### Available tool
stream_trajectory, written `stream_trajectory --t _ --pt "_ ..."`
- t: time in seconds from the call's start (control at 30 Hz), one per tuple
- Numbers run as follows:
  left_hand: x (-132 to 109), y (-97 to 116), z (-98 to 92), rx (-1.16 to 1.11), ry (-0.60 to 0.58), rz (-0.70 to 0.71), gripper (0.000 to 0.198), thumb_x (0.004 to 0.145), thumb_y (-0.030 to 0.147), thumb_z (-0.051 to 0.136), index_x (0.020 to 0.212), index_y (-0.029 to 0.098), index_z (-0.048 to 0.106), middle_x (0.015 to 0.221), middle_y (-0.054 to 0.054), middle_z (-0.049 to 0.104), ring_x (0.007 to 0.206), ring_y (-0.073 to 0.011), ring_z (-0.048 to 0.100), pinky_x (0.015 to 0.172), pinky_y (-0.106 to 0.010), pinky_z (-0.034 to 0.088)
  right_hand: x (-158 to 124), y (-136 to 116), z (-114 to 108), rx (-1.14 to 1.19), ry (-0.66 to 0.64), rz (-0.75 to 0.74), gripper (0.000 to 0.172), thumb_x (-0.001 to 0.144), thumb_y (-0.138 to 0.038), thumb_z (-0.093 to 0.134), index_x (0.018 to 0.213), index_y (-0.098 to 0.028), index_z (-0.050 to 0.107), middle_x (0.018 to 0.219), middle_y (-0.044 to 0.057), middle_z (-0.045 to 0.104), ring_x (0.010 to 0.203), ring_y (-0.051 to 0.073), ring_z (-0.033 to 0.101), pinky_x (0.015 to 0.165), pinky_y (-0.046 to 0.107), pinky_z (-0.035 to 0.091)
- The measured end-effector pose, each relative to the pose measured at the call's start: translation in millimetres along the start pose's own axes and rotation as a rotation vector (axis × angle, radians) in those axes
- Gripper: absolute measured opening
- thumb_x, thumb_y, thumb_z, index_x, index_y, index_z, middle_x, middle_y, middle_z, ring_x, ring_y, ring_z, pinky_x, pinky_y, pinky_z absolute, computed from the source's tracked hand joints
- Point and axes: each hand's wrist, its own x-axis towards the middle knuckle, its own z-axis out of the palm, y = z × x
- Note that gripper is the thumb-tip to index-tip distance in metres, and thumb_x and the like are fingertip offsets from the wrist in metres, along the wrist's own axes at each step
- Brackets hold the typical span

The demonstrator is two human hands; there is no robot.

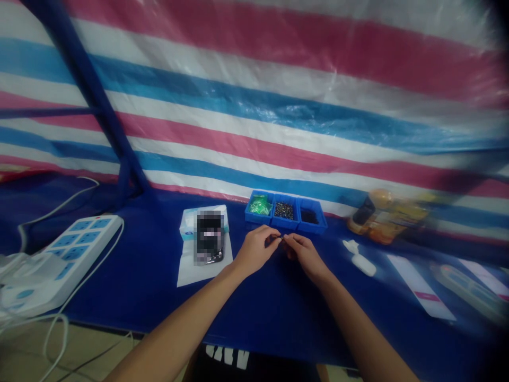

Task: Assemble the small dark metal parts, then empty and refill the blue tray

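My left hand (258,246) and my right hand (304,254) meet fingertip to fingertip over the blue table, just in front of the bins. Both are closed in a pinch around something small and dark (282,237), too tiny to name. Behind them stand three joined blue bins. One holds green packets (260,205), the middle one many small dark metallic pieces (284,211), and the right one black pieces (309,216).
A phone (217,254), partly pixelated, leans on a tissue box (186,225). White power strips (81,254) with cables lie at left. An orange-capped bottle (363,212), a yellow packet (397,217), a white case (363,264) and a white-and-pink card (421,286) are at right.
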Motion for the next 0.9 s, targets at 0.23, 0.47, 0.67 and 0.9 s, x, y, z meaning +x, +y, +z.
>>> stream_trajectory --t 0.23,0.47,0.67,0.9 --pt "1 -3 1.5 0.024 0.053 -0.008 0.013 0.089 0.024 0.058 0.097 0.021 0.067 0.086 -0.002 0.065 0.075 -0.0135 0.059 0.072 -0.027 0.046 14 -7 -2 0.125 0.154 -0.023 0.061 0.076 -0.053 0.069 0.126 -0.026 0.048 0.085 0.0 0.063 0.05 0.009 0.05 0.047 0.022 0.031" --pt "2 0 1.9 -0.134 0.075 -0.147 0.015 0.086 0.032 0.063 0.09 0.02 0.069 0.076 0.0 0.066 0.066 -0.0122 0.057 0.061 -0.025 0.045 -1 -4 2 -0.121 -0.062 -0.044 0.039 0.083 -0.056 0.06 0.082 -0.017 0.064 0.061 -0.002 0.053 0.049 0.009 0.042 0.048 0.024 0.03" --pt "3 -5 5.5 -0.439 0.079 -0.242 0.022 0.079 0.036 0.07 0.086 0.016 0.065 0.084 -0.005 0.07 0.07 -0.0146 0.064 0.066 -0.027 0.051 -7 -11 9 0.096 -0.168 0.036 0.039 0.084 -0.056 0.059 0.08 -0.017 0.061 0.071 0.001 0.058 0.052 0.009 0.045 0.049 0.023 0.025" --pt "3 0 4.5 -0.33 0.05 -0.163 0.012 0.079 0.027 0.07 0.075 0.015 0.067 0.093 -0.006 0.07 0.076 -0.0149 0.064 0.065 -0.026 0.047 -5 -9 9 0.273 -0.094 0.12 0.038 0.081 -0.055 0.062 0.077 -0.018 0.054 0.069 -0.001 0.053 0.051 0.008 0.041 0.047 0.022 0.024"
